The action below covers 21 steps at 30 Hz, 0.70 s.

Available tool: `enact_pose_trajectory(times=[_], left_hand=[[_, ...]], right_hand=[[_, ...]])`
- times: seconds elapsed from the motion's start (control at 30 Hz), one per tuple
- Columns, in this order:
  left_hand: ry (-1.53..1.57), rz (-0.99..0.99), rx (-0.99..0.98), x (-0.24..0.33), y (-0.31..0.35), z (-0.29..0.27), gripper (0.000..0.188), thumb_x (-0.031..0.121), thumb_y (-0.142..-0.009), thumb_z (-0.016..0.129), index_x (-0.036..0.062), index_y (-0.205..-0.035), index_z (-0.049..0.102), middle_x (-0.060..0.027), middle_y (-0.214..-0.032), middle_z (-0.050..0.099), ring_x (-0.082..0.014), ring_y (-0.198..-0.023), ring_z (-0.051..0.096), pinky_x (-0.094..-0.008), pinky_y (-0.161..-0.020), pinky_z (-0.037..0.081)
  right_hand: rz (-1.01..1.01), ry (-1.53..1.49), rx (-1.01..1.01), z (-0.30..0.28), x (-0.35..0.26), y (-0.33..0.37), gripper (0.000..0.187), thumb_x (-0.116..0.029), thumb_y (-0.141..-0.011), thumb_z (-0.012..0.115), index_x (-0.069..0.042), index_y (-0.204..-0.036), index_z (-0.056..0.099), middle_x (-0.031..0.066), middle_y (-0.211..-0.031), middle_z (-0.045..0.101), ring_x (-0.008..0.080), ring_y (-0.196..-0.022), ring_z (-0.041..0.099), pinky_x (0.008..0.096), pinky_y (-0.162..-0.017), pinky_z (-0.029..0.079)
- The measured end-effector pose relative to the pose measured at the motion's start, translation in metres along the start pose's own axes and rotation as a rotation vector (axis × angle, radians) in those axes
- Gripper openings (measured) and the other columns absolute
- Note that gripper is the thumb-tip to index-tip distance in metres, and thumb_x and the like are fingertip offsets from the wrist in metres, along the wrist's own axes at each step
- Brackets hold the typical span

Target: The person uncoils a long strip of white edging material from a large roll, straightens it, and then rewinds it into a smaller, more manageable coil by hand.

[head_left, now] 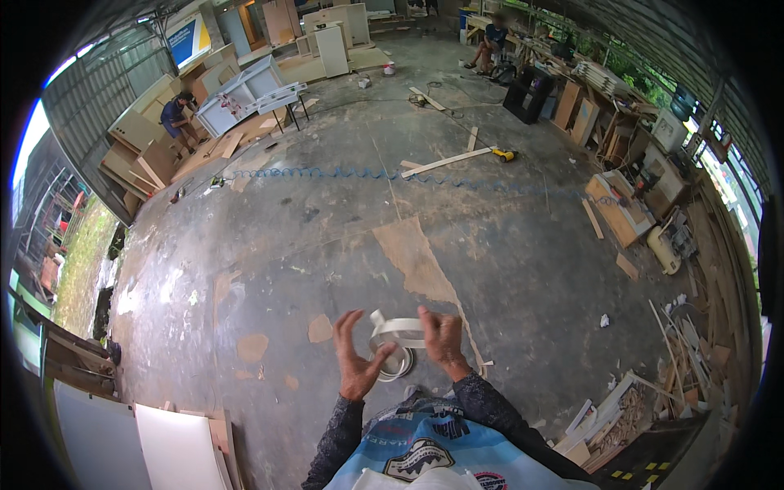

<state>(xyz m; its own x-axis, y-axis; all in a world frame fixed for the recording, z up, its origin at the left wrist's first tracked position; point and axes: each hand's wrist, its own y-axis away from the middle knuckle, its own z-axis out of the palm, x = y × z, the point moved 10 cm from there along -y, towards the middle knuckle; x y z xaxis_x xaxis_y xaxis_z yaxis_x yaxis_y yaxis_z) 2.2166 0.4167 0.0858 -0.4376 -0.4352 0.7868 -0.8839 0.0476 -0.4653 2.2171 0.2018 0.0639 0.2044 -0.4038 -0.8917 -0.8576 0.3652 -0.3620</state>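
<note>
In front of my body, my right hand (443, 336) pinches a coiled white strip (400, 325) that looks like edge banding, its fingers closed on the band's right side. My left hand (356, 361) is at the left of the coil, fingers and thumb spread apart; I cannot tell if the thumb touches the band. One end of the strip sticks up near the left fingers. Lower rings of white strip (398, 374) show beneath, between my wrists, partly hidden by the left thumb.
A blue spiral air hose (327, 172) crosses the concrete floor (310, 237). Wooden strips (449, 162) and a yellow power tool (505, 154) lie ahead. White panels (180, 441) stand at lower left, wood scraps (629, 408) at lower right. One person (175, 118) works far left; another (492, 41) sits at the back.
</note>
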Motion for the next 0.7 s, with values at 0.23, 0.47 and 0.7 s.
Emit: enact_pose_trajectory(times=[0.23, 0.47, 0.7], left_hand=[[1.059, -0.702, -0.349, -0.06, 0.06, 0.07, 0.026, 0.017, -0.095, 0.064, -0.0005, -0.113, 0.057, -0.012, -0.113, 0.064, -0.0214, -0.101, 0.065, -0.0362, -0.092, 0.052], [1.262, -0.783, -0.108, -0.06, 0.062, 0.074, 0.024, 0.014, -0.096, 0.061, 0.0027, -0.117, 0.058, -0.0114, -0.114, 0.065, -0.0255, -0.106, 0.064, -0.0424, -0.095, 0.051], [0.55, -0.557, 0.025, -0.076, 0.026, 0.01, 0.02, 0.004, -0.092, 0.063, 0.003, -0.112, 0.063, -0.0079, -0.103, 0.065, -0.0178, -0.087, 0.064, -0.0336, -0.074, 0.053]], right_hand=[[0.219, -0.216, 0.182, -0.019, 0.038, -0.001, 0.053, -0.029, -0.099, 0.055, 0.001, -0.059, 0.038, 0.0005, -0.053, 0.031, 0.0068, -0.057, 0.033, 0.0355, -0.049, 0.025], [0.15, -0.203, 0.144, -0.008, 0.02, 0.002, 0.053, -0.029, -0.099, 0.055, 0.002, -0.059, 0.04, 0.0003, -0.052, 0.032, 0.0065, -0.056, 0.033, 0.0349, -0.048, 0.026], [0.147, -0.069, 0.07, -0.015, 0.022, -0.01, 0.054, -0.031, -0.097, 0.058, 0.003, -0.057, 0.045, 0.0045, -0.048, 0.032, 0.0074, -0.05, 0.034, 0.0353, -0.045, 0.028]])
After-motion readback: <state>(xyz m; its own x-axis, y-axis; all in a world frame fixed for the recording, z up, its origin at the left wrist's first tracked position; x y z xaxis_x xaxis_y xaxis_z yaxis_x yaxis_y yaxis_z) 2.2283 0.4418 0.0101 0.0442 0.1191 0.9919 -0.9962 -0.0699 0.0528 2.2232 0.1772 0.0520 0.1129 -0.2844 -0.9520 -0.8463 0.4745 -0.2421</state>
